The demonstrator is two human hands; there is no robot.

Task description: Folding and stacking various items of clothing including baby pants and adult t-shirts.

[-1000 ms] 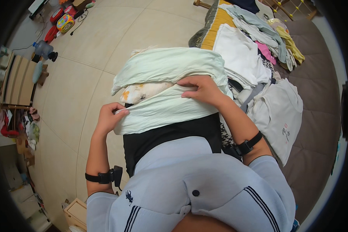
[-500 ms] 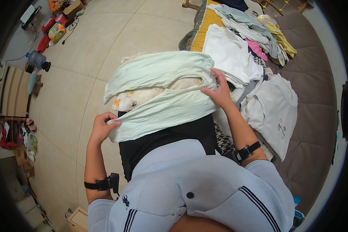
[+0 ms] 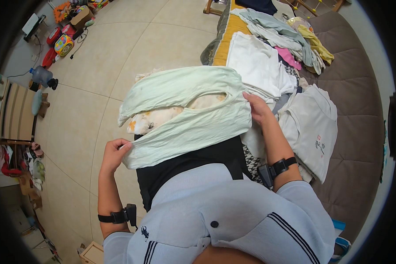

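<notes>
Pale mint-green pants with an opening at the crotch lie spread across my lap, legs pointing left. Through the gap between the legs shows a white cloth with an orange and grey print. My left hand is closed, pinching the end of the nearer leg between thumb and fingers. At the waistband on the other end, my right hand grips the edge, thumb on the near side; some of its fingers are hidden. Under the pants is the black garment on my lap.
To my right, a folded white garment pile and a white printed T-shirt lie on a brown padded seat. Beyond them are heaped clothes. Toys and a water jug stand on the tiled floor at far left.
The waistband now lies straighter and flatter, with my right hand shifted to its outer edge. My left hand stays at the leg end. The whole view has shifted slightly.
</notes>
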